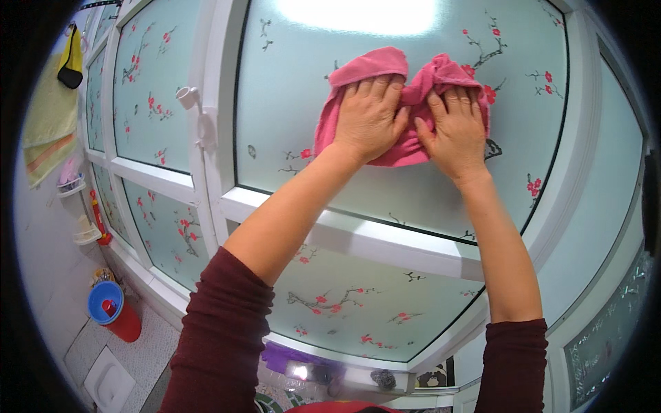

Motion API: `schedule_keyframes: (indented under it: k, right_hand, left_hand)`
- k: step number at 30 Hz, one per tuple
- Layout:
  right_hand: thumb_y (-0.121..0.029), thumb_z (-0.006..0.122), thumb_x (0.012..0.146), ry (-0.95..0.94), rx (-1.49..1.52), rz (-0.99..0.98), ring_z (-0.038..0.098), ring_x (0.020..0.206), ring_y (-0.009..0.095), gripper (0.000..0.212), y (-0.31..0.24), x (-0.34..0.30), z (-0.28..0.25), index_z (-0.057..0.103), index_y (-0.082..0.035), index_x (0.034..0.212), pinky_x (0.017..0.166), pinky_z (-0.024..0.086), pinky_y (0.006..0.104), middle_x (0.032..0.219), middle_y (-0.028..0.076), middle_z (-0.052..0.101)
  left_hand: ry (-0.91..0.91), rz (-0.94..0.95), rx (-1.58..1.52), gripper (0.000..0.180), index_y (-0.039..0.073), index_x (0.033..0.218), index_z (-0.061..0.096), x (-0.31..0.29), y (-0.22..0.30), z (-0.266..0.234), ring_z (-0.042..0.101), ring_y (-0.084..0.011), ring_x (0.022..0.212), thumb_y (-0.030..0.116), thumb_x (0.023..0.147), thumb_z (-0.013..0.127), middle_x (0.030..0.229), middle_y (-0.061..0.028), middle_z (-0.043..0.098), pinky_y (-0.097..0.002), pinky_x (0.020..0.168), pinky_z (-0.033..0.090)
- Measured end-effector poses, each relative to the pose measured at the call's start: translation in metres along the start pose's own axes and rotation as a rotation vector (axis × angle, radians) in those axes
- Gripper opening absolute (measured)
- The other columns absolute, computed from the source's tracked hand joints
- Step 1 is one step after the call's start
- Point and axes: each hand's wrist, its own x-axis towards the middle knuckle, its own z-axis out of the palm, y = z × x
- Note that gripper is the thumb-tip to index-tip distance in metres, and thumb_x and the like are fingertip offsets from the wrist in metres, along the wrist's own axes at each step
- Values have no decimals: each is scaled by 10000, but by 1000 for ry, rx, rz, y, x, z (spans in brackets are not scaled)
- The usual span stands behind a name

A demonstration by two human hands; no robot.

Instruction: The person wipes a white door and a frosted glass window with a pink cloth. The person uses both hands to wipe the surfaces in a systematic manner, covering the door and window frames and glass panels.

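A pink cloth lies bunched against the frosted glass pane, which carries red blossom branches. My left hand presses flat on the cloth's left part, fingers extended upward and its top edge folded over above them. On the right part rests my right hand, its fingers spread a little and pointing up. A twisted fold of the cloth rises between and above the two hands. Both palms face the glass, so what lies beneath them is hidden.
White frames divide the glass panels. A white handle juts from the frame at left. Farther left hang a yellow towel and small wall holders. Below stands a red bucket with a blue basin at its top.
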Motion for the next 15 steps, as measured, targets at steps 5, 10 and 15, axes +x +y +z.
schedule_keyframes:
  k: [5,10,15]
  right_hand:
    - [-375,632,819,-27,-132,35,445,1220,371,506,62,-25,-24,580,-74,1222,1073,312,482,1261,160,520]
    - [-378,620,834,-38,-201,59,449,1200,363,502,106,-45,-44,567,-79,1234,1039,330,481,1245,160,520]
    - [-309,599,834,-25,-272,100,462,1175,363,452,144,-58,-57,559,-70,1216,1031,333,494,1191,167,529]
  left_hand:
    - [43,62,-85,495,53,1272,516,36,53,34,514,-322,1107,295,846,584,1211,-139,553,-442,935,391]
    - [62,96,-123,492,51,1267,525,57,91,61,522,-323,1098,306,850,581,1203,-138,561,-446,923,400]
    - [80,128,-154,487,50,1254,530,78,128,86,523,-307,1106,312,846,581,1213,-135,562,-439,927,399]
